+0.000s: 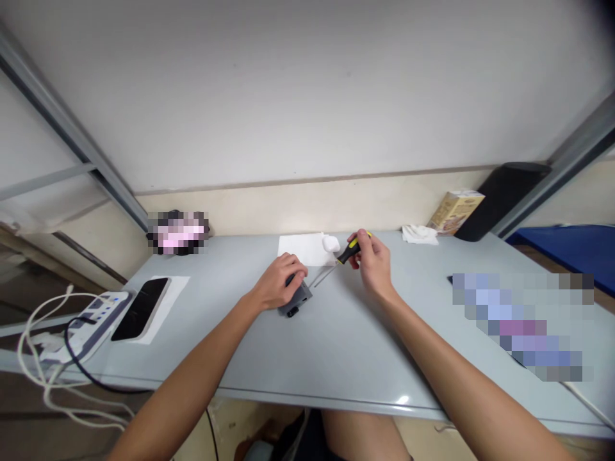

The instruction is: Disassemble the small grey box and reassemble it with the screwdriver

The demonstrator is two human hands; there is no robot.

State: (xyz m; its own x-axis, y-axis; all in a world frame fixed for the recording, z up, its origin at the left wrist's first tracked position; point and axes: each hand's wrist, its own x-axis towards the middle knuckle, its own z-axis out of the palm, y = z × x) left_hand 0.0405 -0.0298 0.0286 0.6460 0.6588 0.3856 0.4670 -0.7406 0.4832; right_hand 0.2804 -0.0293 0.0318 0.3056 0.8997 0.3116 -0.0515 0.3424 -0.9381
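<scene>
My left hand (281, 282) is closed around a small dark grey box-shaped device (301, 296), which rests on the grey table. A short black part sticks out at its near end; my fingers hide much of the rest. In my right hand (375, 264) is a screwdriver (349, 251) with a black and yellow handle. Its thin metal shaft slants down to the left, and the tip is close to the device's right side. Whether the tip touches the device I cannot tell. Just behind the hands lie a white sheet of paper (300, 248) and a small rounded white case (330, 244).
On the left are a phone (141, 309) on paper and a power strip (89, 326) with tangled cables. A crumpled tissue (419, 234), a carton (456, 212) and a black cylinder (504, 198) stand back right. Blurred items lie at both sides. The table's front edge (331, 403) is near my body.
</scene>
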